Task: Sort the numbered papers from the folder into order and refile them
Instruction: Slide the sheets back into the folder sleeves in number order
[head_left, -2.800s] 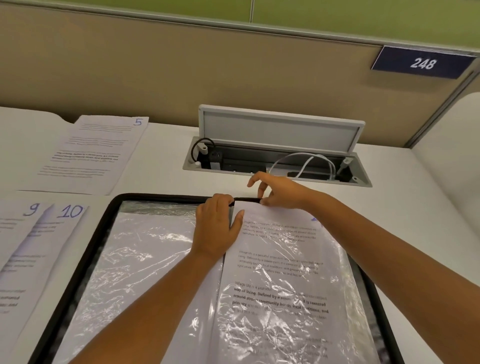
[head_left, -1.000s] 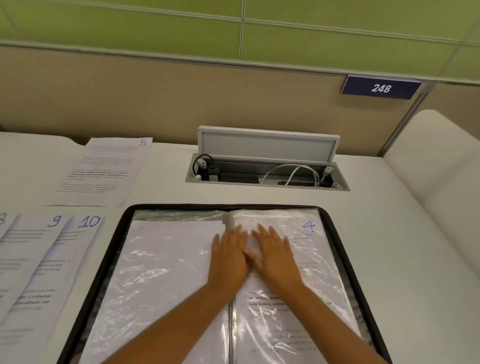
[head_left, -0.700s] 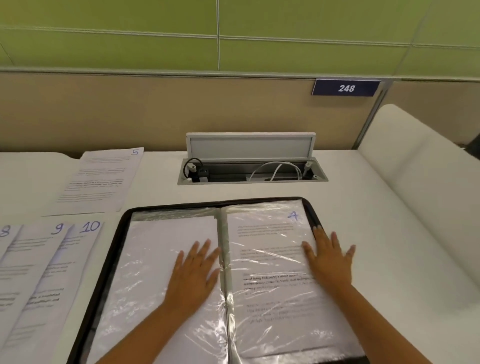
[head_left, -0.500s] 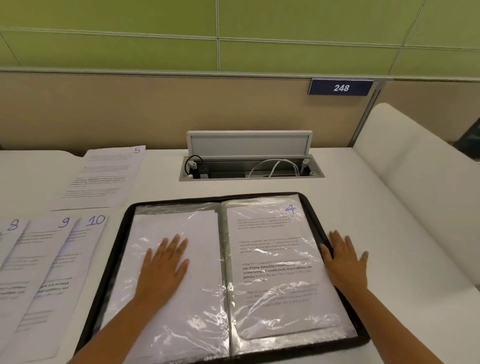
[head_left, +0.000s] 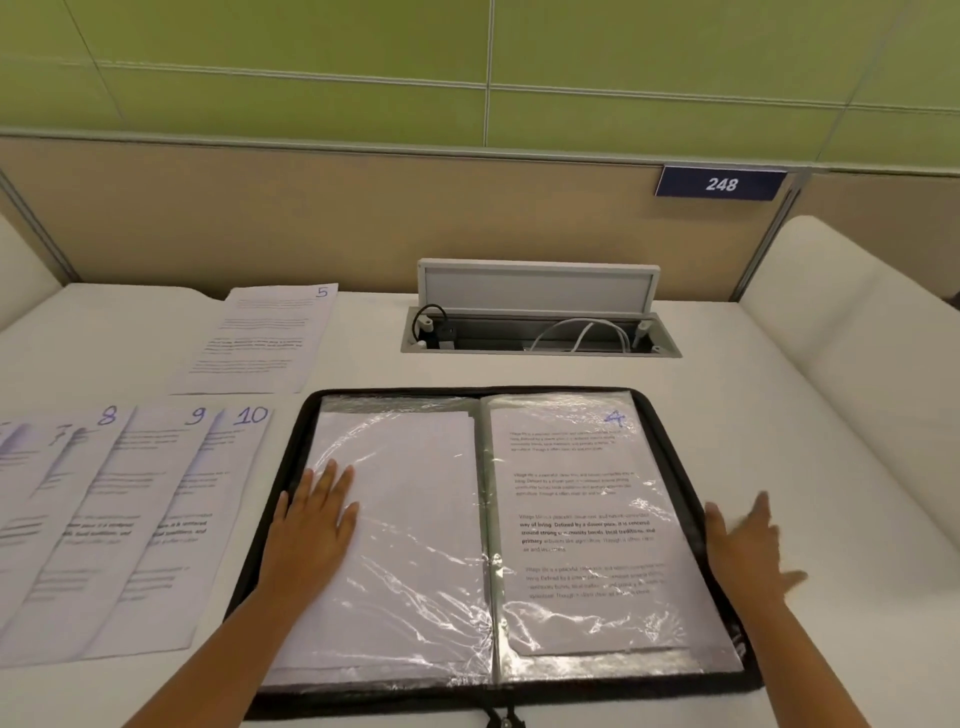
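Both hands have slid outward since half a second ago. From the head view, the left hand (head_left: 311, 525) lies flat, fingers straight and together, pressing the left plastic sleeve (head_left: 400, 545) near its outer edge. The right hand (head_left: 748, 545), blurred, is spread with fingers straight at the right rim of the black folder (head_left: 691, 431), partly over the counter (head_left: 831, 467); it holds nothing. The folder lies open between the two hands, and the sheet marked 4 (head_left: 582, 519) sits in its right sleeve. Sheets 8 (head_left: 78, 519), 9 (head_left: 156, 519) and 10 (head_left: 218, 493) overlap on the counter left of the folder, and sheet 5 (head_left: 260, 338) lies farther back.
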